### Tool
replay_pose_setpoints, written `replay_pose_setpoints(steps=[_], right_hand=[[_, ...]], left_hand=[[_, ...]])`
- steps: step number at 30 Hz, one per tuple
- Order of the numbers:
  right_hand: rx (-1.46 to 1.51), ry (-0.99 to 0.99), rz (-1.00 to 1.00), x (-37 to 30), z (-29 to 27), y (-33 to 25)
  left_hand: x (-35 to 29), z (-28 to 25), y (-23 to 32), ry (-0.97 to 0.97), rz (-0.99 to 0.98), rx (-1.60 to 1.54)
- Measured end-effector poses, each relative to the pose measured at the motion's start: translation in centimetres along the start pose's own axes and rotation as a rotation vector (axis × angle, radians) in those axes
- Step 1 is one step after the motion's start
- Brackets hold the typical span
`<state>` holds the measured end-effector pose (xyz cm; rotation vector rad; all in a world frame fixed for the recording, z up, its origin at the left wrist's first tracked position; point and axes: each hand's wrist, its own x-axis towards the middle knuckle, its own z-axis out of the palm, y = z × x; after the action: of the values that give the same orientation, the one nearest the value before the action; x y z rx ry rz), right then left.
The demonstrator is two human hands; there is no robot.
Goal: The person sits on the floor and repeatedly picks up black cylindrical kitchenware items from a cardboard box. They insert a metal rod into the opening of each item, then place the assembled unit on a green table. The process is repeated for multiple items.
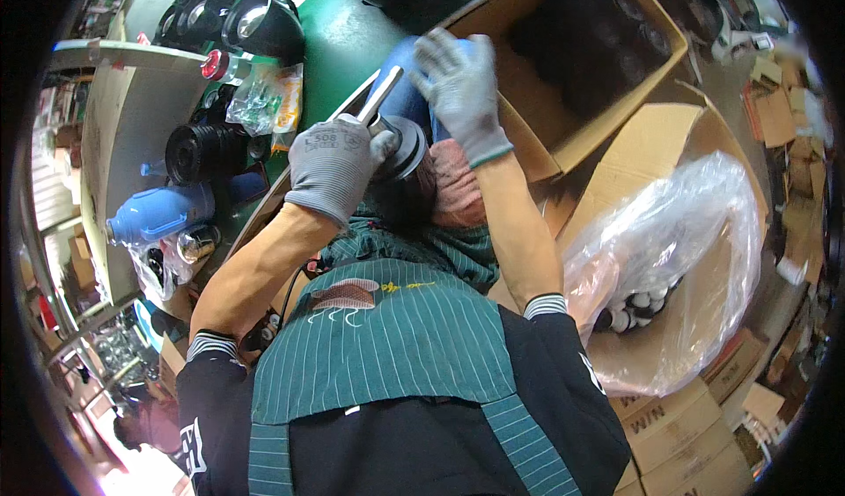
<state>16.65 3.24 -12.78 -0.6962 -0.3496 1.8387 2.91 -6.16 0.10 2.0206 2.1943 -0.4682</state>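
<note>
My left hand [333, 163], in a grey knit glove, is closed around a pale, flat, bar-like piece [384, 94]; its exact kind I cannot make out. Beside that hand's thumb, a round black part with a stepped rim [407, 151] rests over my lap. My right hand [458, 91], also gloved and slightly blurred, is raised just right of the bar with its fingers stretched out and nothing visible in them. Under and between the hands shows something blue [403, 60]. A pinkish cloth [458, 188] lies below my right wrist.
An open cardboard box [532, 131] with dark contents stands at the far right. Nearer is another carton [627, 144], lined with clear plastic [704, 223], holding black-and-white pieces [641, 307]. Left are black lamp-like housings [257, 22], a blue jug [163, 212] and a black ribbed cylinder [204, 154].
</note>
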Motion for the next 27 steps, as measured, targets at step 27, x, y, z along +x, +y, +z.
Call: replay_pose_setpoints(steps=[27], right_hand=[[0.432, -0.322, 0.078, -2.3, 0.5, 3.3]], left_hand=[[4.2, 4.1, -9.9, 0.042, 0.625, -0.316]])
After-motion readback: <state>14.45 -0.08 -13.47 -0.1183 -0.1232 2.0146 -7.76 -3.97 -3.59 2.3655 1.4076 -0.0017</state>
